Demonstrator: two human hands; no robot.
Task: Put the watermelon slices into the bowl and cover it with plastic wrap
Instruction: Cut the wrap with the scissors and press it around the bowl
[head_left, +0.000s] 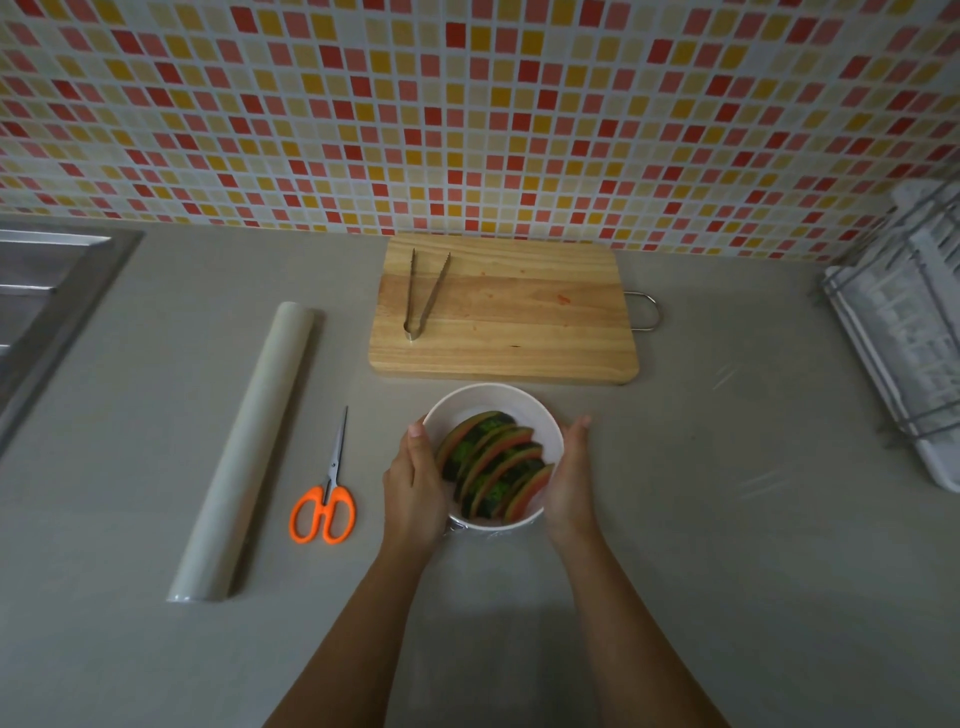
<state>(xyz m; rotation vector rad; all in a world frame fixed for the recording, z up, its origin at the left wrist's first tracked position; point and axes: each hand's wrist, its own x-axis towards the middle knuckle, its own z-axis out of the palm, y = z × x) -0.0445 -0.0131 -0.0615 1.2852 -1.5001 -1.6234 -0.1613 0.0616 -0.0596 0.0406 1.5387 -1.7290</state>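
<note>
Head view: left hand (415, 480), right hand (571, 480) flat against bowl (488, 388), fingers (418, 436) together; plastic wrap (460, 527) barely discernible.

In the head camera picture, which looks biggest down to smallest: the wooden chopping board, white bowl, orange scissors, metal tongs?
1. Rectangular wooden chopping board.
2. Round white bowl.
3. Orange-handled scissors.
4. Slim metal tongs.
The tongs lie farther from the camera, so their place below the scissors is unsure.
</note>
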